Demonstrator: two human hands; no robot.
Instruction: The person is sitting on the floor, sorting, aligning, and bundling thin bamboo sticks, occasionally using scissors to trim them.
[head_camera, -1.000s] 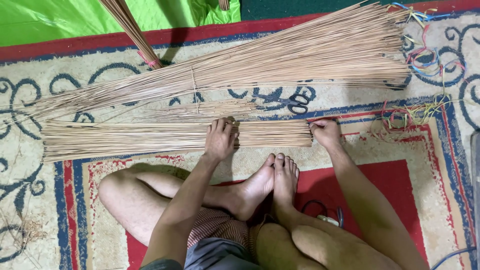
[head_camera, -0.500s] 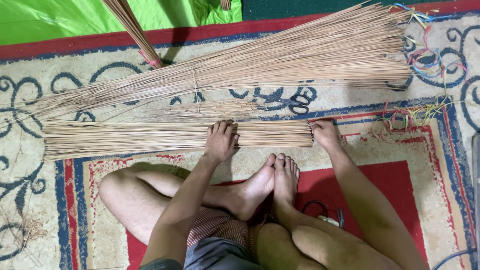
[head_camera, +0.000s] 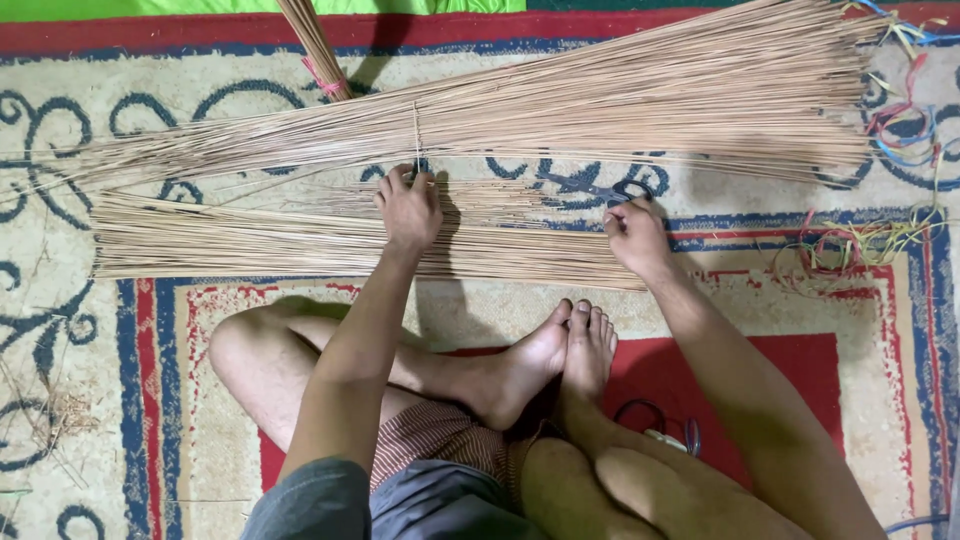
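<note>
Head view shows the left hand (head_camera: 408, 208) pressed flat on the stick row (head_camera: 250, 240), the right hand (head_camera: 637, 236) pinching its end, a bigger bundle (head_camera: 620, 100) just beyond both.

Patterned rug (head_camera: 140, 400) on the floor, cream with blue scrolls and red bands. Far side: long fanned bundle of thin sticks (head_camera: 600, 110). Nearer, a flat row of shorter sticks (head_camera: 250, 240). Coloured strings (head_camera: 870, 240) scattered right. Loose straw bits (head_camera: 60, 410) near left.
</note>
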